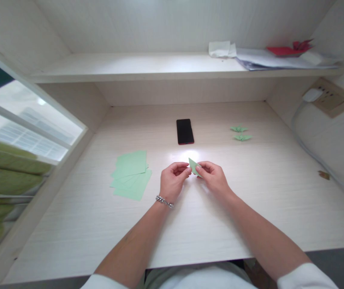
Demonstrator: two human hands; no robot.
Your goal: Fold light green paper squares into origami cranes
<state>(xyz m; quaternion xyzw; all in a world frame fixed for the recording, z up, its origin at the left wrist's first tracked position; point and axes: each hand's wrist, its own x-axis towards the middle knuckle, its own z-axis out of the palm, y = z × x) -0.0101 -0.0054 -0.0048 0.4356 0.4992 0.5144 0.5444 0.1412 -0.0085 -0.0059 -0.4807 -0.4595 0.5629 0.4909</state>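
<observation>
A small folded piece of green paper (193,164) is held up between my two hands, just above the desk. My right hand (213,176) pinches it with the thumb on its near face. On its other side, my left hand (173,178) has thumb and fingertips closed at the paper's left edge; a chain bracelet circles that wrist. Several flat green paper sheets (131,166) lie overlapping to the left. Two green folded paper cranes (243,137) rest at the back right of the desk.
A black phone (185,131) lies beyond my hands. Above runs a shelf (130,66) with papers (262,60) and a red folded paper piece (301,45). A cable (302,140) hangs from the wall socket (336,98) at right. A window (30,116) stands left.
</observation>
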